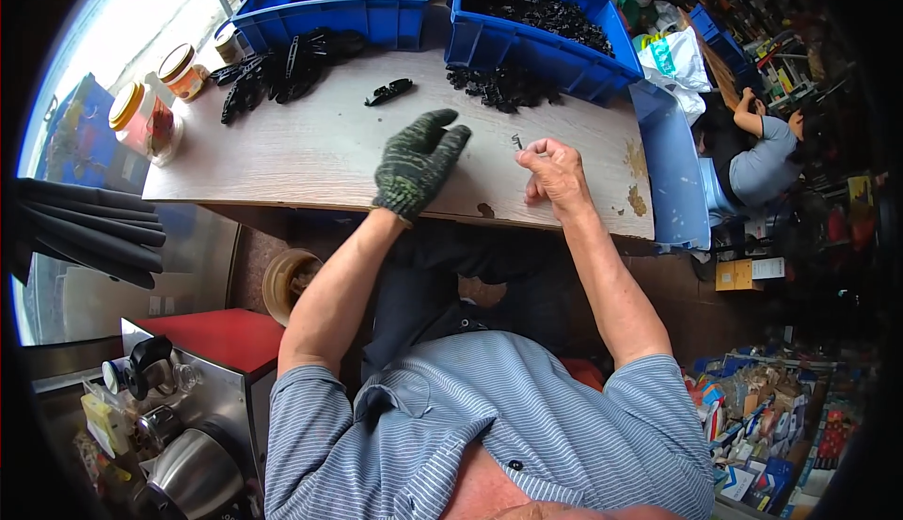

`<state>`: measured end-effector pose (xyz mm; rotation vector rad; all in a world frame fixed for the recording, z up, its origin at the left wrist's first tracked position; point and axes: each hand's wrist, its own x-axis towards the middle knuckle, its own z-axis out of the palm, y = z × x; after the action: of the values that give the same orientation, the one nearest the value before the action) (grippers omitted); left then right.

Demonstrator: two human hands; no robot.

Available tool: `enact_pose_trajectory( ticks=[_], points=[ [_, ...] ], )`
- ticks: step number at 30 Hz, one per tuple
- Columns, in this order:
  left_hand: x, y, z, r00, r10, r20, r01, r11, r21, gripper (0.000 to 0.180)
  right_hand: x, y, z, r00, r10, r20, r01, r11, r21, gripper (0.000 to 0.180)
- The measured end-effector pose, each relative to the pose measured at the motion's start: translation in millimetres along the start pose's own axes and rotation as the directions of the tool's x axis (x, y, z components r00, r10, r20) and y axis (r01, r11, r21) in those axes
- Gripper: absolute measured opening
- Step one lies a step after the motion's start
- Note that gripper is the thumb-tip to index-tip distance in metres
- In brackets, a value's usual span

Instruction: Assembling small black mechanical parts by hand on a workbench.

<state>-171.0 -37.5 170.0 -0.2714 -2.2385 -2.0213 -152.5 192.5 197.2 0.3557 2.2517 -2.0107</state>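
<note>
My left hand (419, 165), in a dark green patterned knit glove, hovers over or rests on the pale wooden table (320, 158). Its fingers are stretched forward and apart, and nothing shows in them. Bare, my right hand (557, 174) pinches a small dark clip-like part (516, 142) between thumb and fingertips, its tip pointing away from me. Beyond the glove lies a single long black plastic piece (388, 92). Similar long black pieces (287, 69) are heaped at the far left, and a pile of small black parts (503, 87) sits at the far right.
Two blue bins (334, 26) (536, 45) with black parts stand along the back edge. Jars (141, 120) line the left end. A light blue tub (670, 167) adjoins the right end. Another person (767, 158) works beyond it. A red-topped cabinet (221, 337) stands at my left.
</note>
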Motion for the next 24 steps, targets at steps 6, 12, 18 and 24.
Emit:
enact_pose_trajectory(
  ticks=[6,12,18,24],
  points=[
    [7,-2,35,0.984,-0.041,0.171,0.016,0.989,0.148,0.033,0,7,14,0.972,-0.082,0.221,0.086,0.996,-0.009,0.015],
    [10,26,21,0.864,-0.361,0.351,0.435,0.886,-0.16,0.023,-6,6,14,0.977,-0.072,0.201,0.074,0.997,-0.003,0.016],
    [-1,21,21,0.892,-0.317,0.322,0.42,0.843,-0.336,0.019,-7,12,14,0.974,-0.129,0.185,0.111,0.988,0.106,0.025],
    [-10,18,22,0.901,-0.337,0.273,0.43,0.769,-0.472,0.021,-12,11,22,0.971,-0.175,0.165,0.15,0.977,0.151,0.025]
  ],
)
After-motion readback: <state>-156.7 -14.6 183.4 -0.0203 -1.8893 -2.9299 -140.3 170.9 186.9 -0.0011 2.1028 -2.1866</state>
